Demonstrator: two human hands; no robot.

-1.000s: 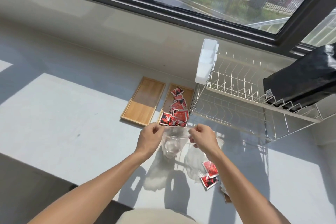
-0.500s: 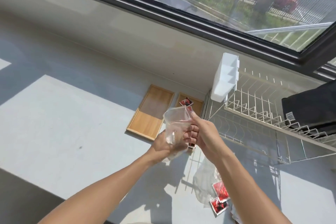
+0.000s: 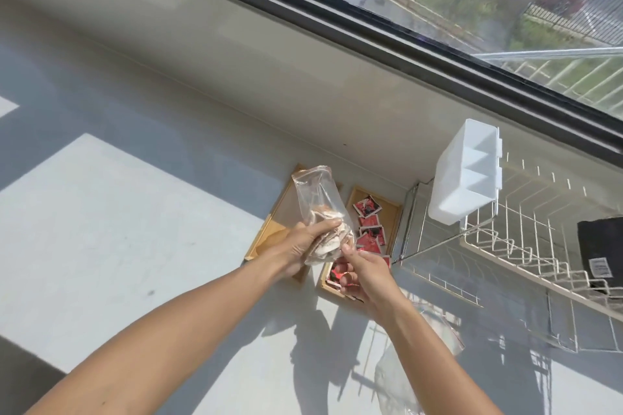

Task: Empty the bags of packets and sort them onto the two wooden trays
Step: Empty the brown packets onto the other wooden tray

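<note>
A clear bag [image 3: 318, 209] with pale packets inside is grasped by both the left hand [image 3: 300, 246] and right hand [image 3: 364, 274] grips.

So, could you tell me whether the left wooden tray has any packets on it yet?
Empty where visible: the left tray shows bare wood; bag and left hand cover part.

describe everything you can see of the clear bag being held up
The clear bag is thin, crinkled transparent plastic with a zip-style strip across its top end. It is held above the two wooden trays, tilted. Pale packets bunch at its lower end. The left hand grips the lower part; the right hand pinches its bottom corner.
</note>
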